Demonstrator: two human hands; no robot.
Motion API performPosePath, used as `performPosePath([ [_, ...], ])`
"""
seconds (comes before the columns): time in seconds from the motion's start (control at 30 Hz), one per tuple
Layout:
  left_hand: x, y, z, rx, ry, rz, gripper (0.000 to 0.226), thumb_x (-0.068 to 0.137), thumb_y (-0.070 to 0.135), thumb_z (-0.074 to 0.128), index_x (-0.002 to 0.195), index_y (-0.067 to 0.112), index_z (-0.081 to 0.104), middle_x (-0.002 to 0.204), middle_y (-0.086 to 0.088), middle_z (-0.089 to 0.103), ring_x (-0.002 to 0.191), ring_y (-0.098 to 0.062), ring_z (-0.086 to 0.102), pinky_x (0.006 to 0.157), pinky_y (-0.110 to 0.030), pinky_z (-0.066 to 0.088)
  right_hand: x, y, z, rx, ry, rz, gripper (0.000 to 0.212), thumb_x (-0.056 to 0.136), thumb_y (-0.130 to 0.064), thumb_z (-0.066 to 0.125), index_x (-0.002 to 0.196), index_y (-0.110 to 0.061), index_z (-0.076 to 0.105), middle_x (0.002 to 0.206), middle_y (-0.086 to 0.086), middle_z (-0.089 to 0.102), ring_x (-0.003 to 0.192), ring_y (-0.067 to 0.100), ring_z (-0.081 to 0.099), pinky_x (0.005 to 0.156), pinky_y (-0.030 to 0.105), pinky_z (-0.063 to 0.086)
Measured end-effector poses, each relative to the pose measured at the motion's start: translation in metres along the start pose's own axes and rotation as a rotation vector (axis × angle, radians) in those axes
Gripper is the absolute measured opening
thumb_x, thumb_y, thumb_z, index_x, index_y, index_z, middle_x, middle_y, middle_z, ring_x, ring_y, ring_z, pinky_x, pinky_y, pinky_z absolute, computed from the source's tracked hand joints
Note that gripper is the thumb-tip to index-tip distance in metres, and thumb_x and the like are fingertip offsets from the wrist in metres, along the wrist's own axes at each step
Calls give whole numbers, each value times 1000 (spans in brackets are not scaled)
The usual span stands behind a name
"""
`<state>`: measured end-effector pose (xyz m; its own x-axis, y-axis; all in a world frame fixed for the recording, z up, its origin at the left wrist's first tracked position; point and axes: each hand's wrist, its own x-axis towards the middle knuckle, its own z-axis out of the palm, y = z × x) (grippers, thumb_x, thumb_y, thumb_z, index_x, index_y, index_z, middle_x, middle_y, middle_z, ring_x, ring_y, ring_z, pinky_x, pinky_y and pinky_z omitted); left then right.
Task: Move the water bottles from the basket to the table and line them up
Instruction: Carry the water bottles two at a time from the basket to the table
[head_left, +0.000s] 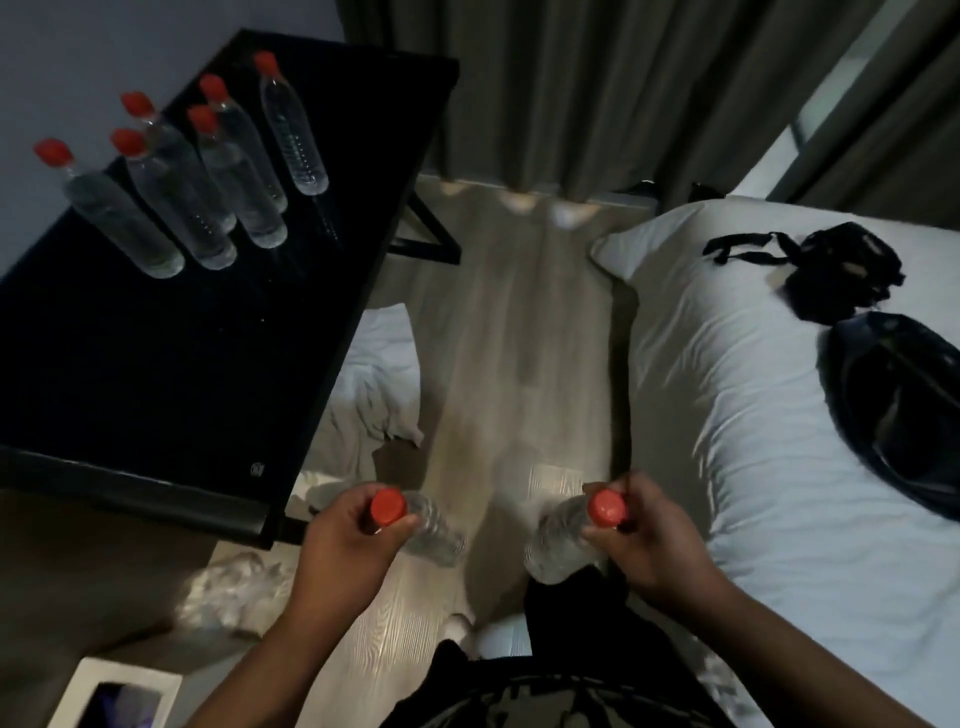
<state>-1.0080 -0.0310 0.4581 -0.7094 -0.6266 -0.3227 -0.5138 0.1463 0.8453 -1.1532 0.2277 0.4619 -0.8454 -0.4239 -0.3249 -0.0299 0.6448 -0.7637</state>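
Two bottles are gripped near their red caps, one by the left hand, one by the right hand, and are held over the floor, between table and bed. Six bottles are already stood on the table, roughly in line. The carrying step seems in hand; next, both must be swung left and set upright beside the row. No basket is seen.
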Motion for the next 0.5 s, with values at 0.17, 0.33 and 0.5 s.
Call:
performPosePath([
  [0.17, 57, 25, 11, -39, 61, -104, 20, 72, 12, 80, 81, 28, 72, 82, -6, 72, 73, -23, 72, 61, -43, 61, 98, -20, -13, 10, -121, -60, 29, 72, -19, 78, 87, -31, 57, 94, -21, 69, 88, -4, 65, 79, 26, 53],
  [0.33, 108, 71, 12, -18, 202, -158, 21, 80, 0, 72, 80, 20, 66, 81, -4, 68, 65, 1, 68, 42, -7, 44, 204, -61, -30, -9, -267, -188, 32, 69, -24, 77, 86, -40, 55, 92, -23, 67, 86, 1, 65, 82, 32, 53],
  [0.5, 146, 102, -2, 14, 441, -159, 22, 76, 20, 78, 76, 38, 65, 74, 7, 70, 70, -5, 67, 56, -17, 49, 296, -114, -38, -37, -414, -319, 32, 68, -26, 77, 84, -40, 54, 85, -12, 69, 82, 4, 66, 77, 37, 53],
])
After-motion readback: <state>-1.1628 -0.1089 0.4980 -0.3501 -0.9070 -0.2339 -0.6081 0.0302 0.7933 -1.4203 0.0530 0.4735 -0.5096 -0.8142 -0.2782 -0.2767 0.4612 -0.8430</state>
